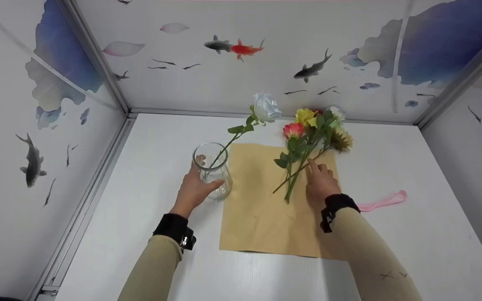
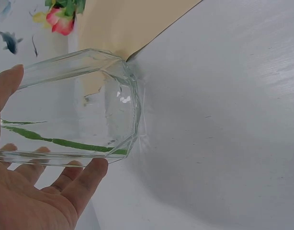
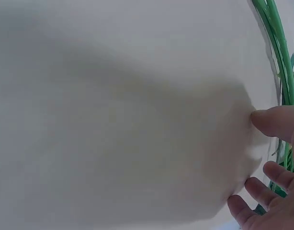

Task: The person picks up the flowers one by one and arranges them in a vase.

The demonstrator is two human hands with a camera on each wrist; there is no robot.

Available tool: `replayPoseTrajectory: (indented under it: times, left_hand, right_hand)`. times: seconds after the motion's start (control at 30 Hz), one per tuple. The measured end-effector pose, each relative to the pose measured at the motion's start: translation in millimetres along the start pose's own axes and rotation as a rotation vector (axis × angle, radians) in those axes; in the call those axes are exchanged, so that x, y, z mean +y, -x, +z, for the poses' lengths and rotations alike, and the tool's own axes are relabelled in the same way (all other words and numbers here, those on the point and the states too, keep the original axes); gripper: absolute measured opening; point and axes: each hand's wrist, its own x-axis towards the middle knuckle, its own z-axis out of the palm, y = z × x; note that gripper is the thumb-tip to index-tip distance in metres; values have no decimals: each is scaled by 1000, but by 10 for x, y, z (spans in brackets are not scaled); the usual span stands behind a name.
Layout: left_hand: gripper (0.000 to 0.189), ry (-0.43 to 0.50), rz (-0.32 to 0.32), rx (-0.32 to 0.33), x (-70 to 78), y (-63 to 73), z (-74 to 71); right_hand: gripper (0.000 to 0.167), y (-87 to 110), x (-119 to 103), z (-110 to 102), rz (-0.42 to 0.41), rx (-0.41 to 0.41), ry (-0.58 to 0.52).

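White walls [image 1: 241,85] printed with dark and red fish and blue patches enclose the work on the left, far and right sides. Inside them is a white table [image 1: 442,255]; read it as a dial with 12 o'clock at the far wall. A sheet of brown paper [image 1: 253,225] covers the dial's centre. Tan sleeves [image 1: 373,251] reach in from 7 and 5 o'clock, the right forearm covering the paper's near corner on that side.

A loose bunch of flowers [image 1: 313,136], yellow, pink-red and white, lies at 1 o'clock, blooms past the paper's far edge and stem ends pointing to 7 o'clock on the paper. At 10 o'clock, by the paper's edge, is a clear glass vase [image 1: 216,172], mouth up, with faceted sides. It holds a single pale rose [image 1: 266,108], its stem reaching down near the base and its bloom leaning out between 1 and 2 o'clock.

The left hand [image 1: 197,188] is wrapped round the vase, thumb across the near side. The right hand [image 1: 321,180] has thumb and fingers apart beside the bunch's stems; whether a fingertip touches them I cannot tell. Both wrists wear black straps [image 1: 173,228]. The right one hides an end of a pink strip [image 1: 385,201] at 3 o'clock.
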Motion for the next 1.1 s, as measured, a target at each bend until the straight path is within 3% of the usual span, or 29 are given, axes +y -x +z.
replayPoseTrajectory:
  times: [0.27, 0.43, 0.77, 1.1]
  left_hand:
    - [100, -7, 11, 10, -19, 15, -1]
    - [99, -3, 8, 9, -17, 17, -2]
    - [104, -15, -3, 2, 8, 8, 3]
    - [104, -5, -6, 1, 7, 15, 4]
  right_hand:
    - [57, 13, -67, -35, 29, -42, 50]
    - [53, 130, -226, -168, 34, -71, 41]
    - [77, -122, -36, -151, 38, -185, 118]
    - [80, -268, 63, -17, 60, -154, 145]
